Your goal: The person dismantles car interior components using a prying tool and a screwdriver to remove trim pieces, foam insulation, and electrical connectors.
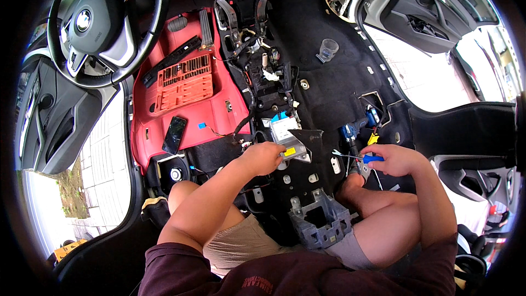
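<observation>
My left hand (262, 159) is closed at the left edge of a silver metal electronic module (291, 148) with a white label and a yellow label. Blue connectors (280, 116) sit at its far end. A black flap (308, 141) stands against its right side. My right hand (395, 160) grips a blue-handled tool (374, 159). Its thin shaft points left toward the module, and the pale tip is too small to make out. Between my legs lies a grey metal bracket (320, 222).
A red floor liner (159, 87) carries an orange tool case (189, 87) and a black phone (175, 134). Wiring (252, 93) runs along the stripped centre tunnel. A blue cordless drill (350, 131) and a clear cup (328, 50) rest on the black carpet. The steering wheel (109, 22) is far left.
</observation>
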The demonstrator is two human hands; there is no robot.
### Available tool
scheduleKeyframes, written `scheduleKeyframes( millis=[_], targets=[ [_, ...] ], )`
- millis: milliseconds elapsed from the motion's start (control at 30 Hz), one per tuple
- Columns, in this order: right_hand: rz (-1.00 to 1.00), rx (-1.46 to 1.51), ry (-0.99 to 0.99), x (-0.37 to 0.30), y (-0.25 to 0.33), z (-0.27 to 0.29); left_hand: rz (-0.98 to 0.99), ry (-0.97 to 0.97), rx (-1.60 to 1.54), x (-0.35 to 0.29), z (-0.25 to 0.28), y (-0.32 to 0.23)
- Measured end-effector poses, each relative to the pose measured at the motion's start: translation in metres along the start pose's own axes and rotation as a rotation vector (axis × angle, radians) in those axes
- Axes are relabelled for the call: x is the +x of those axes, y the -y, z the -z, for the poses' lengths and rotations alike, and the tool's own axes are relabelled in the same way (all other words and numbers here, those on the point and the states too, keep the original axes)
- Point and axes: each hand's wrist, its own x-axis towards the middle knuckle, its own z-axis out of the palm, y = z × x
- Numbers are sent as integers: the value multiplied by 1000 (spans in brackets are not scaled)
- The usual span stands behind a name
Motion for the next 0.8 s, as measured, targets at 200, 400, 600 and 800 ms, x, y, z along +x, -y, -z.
scheduleKeyframes(
  millis=[200, 400, 600, 800],
  targets=[
    [-19, 3, 14, 0, 1, 1, 7, -5, -5, -1, 1, -2],
    [-86, 14, 20, -2, 12, 3, 13, 8, -3, -1, 2, -2],
    [-9, 26, 11, 0, 2, 1, -11, -20, 11, 0, -2, 1],
    [-4, 25, 11, 1, 0, 0, 9, 0, -10, -1, 1, -2]
  ],
)
